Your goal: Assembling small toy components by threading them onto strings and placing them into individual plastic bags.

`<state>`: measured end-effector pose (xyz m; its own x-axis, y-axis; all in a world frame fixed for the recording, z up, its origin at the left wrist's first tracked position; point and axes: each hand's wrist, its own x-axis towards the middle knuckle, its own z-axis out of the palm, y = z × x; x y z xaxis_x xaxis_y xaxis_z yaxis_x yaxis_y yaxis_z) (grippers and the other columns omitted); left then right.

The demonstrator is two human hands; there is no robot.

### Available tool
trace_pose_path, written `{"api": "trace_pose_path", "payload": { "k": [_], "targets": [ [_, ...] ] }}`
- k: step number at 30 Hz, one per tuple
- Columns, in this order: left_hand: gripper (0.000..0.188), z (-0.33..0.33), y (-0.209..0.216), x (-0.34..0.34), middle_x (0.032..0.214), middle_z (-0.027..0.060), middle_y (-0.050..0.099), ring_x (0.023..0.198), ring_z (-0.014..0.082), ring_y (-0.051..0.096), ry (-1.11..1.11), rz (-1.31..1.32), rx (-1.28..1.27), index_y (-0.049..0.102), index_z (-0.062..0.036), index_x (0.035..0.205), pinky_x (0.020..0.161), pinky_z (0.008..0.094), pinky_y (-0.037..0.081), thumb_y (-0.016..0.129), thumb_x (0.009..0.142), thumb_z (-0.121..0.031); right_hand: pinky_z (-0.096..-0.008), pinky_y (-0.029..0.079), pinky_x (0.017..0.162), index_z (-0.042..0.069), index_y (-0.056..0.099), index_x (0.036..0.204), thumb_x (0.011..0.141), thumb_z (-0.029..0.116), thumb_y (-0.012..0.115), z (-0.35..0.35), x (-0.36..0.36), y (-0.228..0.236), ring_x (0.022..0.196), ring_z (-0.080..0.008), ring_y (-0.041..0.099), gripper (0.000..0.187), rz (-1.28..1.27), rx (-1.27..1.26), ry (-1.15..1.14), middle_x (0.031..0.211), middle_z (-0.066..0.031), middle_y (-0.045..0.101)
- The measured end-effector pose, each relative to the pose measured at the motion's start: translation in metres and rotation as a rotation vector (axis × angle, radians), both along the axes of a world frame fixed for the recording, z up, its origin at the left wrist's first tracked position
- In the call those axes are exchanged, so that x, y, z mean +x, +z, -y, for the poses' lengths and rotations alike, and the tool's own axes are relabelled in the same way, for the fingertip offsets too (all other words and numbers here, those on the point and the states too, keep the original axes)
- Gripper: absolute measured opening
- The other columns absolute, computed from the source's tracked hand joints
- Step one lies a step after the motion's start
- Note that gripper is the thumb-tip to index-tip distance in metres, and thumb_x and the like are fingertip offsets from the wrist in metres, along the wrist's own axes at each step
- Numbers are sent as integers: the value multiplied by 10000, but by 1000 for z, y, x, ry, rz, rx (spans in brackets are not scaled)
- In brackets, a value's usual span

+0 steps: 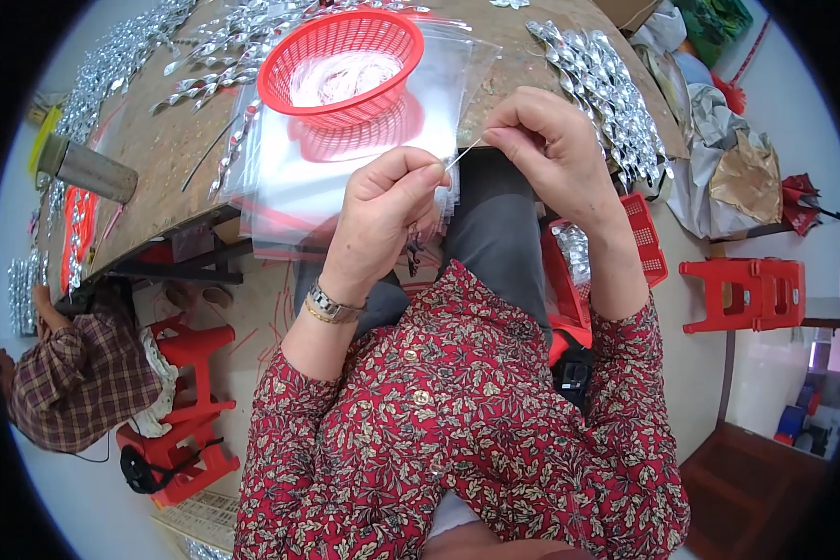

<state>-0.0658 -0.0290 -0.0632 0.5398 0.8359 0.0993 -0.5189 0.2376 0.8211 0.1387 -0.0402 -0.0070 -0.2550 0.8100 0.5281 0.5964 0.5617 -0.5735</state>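
A short length of thin white string (464, 152) runs taut between my two hands, just off the table's near edge. My left hand (383, 201) pinches one end between thumb and forefinger, with a watch on its wrist. The other end is pinched by my right hand (553, 149), which is a little higher and farther to the right. Beyond my left hand, a red plastic basket (280, 82) holds a loose heap of pale pink-white string (345, 77). Under the basket lies a stack of transparent plastic bags (280, 177) that hangs over the table's edge.
Silver twisted foil strips (599, 79) lie right of the basket, with more (126, 65) along the far left. A metal cylinder (93, 170) lies at left. A co-worker in a checked shirt (84, 373) sits there. Red stools (751, 291) and a red crate (644, 238) stand at right.
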Motion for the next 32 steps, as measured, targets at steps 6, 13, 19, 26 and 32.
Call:
{"api": "trace_pose_path", "payload": {
  "k": [6,13,19,26,32],
  "targets": [
    [118,0,8,1,589,-60,376,482,34,283,-9,63,-33,586,-7,905,479,209,293,515,946,-92,-233,419,641,-12,603,822,841,52,619,0,2,-7,716,-92,529,69,-189,-177,12,761,-21,579],
    [131,-9,51,-6,570,-53,321,493,54,279,62,205,17,586,-23,923,492,229,306,503,956,-119,-243,467,732,-25,627,988,867,82,605,17,-30,-50,833,-88,575,163,-389,-508,194,898,-34,635],
    [157,-24,88,-31,586,-51,292,508,50,268,106,364,228,579,-13,933,492,217,267,485,967,-134,-243,469,715,-22,620,999,852,76,607,25,-41,-48,775,-97,584,178,-290,-665,332,877,-50,633],
    [178,-34,103,-35,647,-24,329,536,63,285,30,562,182,539,12,963,523,215,287,438,987,-133,-243,470,666,-24,595,941,840,60,615,33,-56,-44,728,-95,572,132,-496,-691,477,840,-45,617],
    [170,-41,106,-37,653,-13,348,554,83,308,83,517,265,539,12,984,562,239,315,445,983,-129,-231,459,633,-12,579,881,856,46,602,34,-58,-43,707,-73,562,67,-615,-845,489,759,-21,602]
  ]
}}
